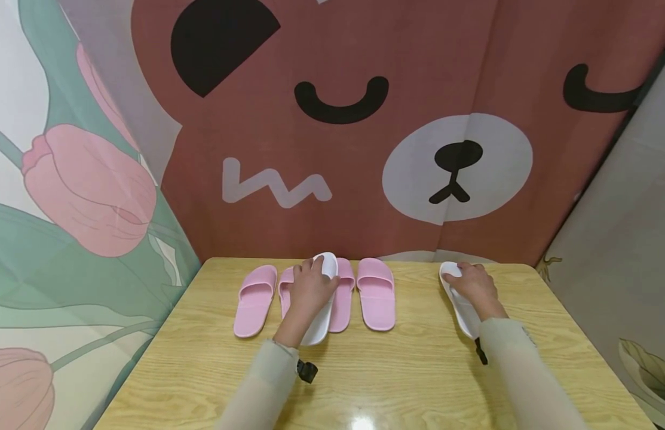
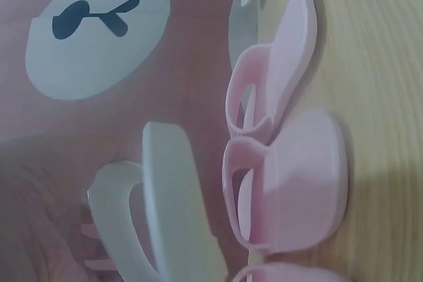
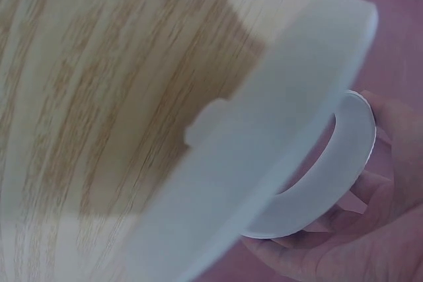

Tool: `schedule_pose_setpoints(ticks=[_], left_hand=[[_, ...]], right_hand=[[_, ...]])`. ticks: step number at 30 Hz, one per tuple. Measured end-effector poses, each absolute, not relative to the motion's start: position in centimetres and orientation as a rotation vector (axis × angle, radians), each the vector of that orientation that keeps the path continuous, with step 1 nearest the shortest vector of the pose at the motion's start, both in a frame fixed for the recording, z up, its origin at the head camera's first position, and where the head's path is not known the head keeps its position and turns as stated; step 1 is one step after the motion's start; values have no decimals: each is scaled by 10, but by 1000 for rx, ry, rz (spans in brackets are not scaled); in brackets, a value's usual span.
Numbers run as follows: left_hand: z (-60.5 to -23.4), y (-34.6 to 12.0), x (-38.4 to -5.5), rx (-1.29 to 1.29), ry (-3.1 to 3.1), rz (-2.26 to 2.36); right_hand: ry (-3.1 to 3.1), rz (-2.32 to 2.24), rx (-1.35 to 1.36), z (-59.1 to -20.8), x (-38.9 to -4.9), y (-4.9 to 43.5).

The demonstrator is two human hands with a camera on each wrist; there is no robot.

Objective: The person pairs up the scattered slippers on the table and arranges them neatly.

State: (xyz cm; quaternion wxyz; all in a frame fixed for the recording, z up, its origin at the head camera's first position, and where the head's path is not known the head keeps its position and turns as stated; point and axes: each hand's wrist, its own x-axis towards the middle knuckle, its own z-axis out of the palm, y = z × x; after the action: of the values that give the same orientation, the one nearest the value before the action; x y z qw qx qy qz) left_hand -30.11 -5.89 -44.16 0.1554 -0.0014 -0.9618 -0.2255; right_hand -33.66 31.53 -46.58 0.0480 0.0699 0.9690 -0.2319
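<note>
My left hand [image 1: 310, 288] grips a white slipper [image 1: 318, 332] by its strap end. It is held above the table, in front of two pink slippers; the left wrist view shows the white slipper [image 2: 182, 209] apart from the pink slippers [image 2: 307, 186]. Farther right, my right hand [image 1: 476, 285] holds another white slipper [image 1: 464, 312] with fingers around the strap. In the right wrist view that white slipper [image 3: 244, 143] is tilted, its sole towards the wooden surface, with my hand [image 3: 377, 229] at the strap.
Several pink slippers stand in a row along the back of the wooden table [image 1: 386, 376], including one at the left end [image 1: 255, 301] and one at the right end [image 1: 377, 295]. A bear-print curtain [image 1: 364, 161] hangs right behind the table; a tulip-print curtain [image 1: 90, 191] hangs at left.
</note>
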Motion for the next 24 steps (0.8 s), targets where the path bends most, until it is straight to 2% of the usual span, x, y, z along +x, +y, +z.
schedule_pose_setpoints(ticks=[24], left_hand=[[-439, -7, -303, -48, -2803, -644]], right_hand=[[2954, -688, 201, -466, -337, 315]])
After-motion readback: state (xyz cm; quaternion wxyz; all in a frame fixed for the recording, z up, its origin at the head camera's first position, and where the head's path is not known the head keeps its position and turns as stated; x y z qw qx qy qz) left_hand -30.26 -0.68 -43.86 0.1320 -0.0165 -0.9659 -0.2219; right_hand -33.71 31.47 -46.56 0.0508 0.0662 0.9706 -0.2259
